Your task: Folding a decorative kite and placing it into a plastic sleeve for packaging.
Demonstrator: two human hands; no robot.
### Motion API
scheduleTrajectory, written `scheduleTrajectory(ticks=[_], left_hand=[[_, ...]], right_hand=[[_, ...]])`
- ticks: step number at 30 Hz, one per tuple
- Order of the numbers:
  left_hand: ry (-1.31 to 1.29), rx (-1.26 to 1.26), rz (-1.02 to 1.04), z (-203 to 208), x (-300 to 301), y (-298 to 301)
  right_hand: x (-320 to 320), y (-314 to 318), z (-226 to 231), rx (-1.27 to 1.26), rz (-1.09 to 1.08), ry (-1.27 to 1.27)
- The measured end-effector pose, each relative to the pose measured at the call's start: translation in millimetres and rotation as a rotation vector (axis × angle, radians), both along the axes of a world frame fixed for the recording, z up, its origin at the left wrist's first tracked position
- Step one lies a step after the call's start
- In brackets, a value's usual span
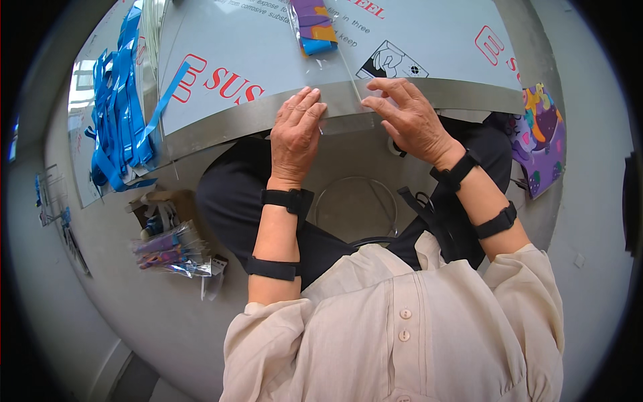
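A clear plastic bag lies across the table's near edge. In its far part sits a purple and orange printed card with a blue folded strip at its end. My left hand rests with fingers extended and close together at the bag's left side, by the metal edge. On the other side, my right hand hovers at the bag's right edge, thumb and forefinger apart. A thin pale line runs along that edge to the thumb. Whether the fingertips touch the film is hard to see.
A heap of blue ribbon strips hangs over the table's left side. Below, packed purple pieces in clear film lie by a cardboard box. A purple printed sheet hangs at right. A round stool is between my legs.
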State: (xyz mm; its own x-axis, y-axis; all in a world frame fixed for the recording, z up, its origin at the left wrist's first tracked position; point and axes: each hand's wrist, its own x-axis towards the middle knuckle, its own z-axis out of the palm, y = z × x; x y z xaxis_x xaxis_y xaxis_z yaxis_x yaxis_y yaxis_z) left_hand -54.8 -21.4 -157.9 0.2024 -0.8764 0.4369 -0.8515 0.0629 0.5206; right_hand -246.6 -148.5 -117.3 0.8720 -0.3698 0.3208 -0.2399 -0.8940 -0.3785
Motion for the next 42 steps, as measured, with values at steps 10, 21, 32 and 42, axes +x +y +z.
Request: scheduleTrajectory(ticks=[10,21,32,42], left_hand=[[0.126,-0.081,0.048,-6.8,-5.7,-2.8],[0.281,-0.117,0.230,-5.5,-15.0,-5.2],[0.175,-0.035,0.409,0.8,-24.4,-18.7],[0.156,0.036,0.504,1.3,-28.3,-24.1]], right_hand=[[13.5,0.9,-29.4,0.317,-0.110,-0.266],[17.5,4.6,-31.8,0.381,-0.297,-0.278],[38.6,15.9,-33.0,0.196,-0.505,-0.210],[43.2,17.6,-34.4,0.170,-0.560,-0.143]])
